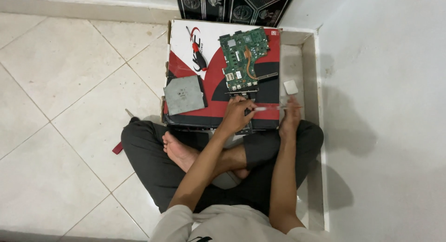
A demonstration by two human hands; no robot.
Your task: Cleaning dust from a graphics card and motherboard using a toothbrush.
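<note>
Both arms reach forward over crossed legs to a red box [218,91], where the left hand [237,112] and right hand [291,112] pinch the ends of a thin white stick [267,108], just below a green board [244,56].

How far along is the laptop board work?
Done: the green circuit board is out and lies bare on the red, white and black box, beside a grey metal drive and a red-handled screwdriver.
In hand: the left hand and right hand hold a thin white stick between them.
Left: cannot tell; no laptop shell in view.
</note>
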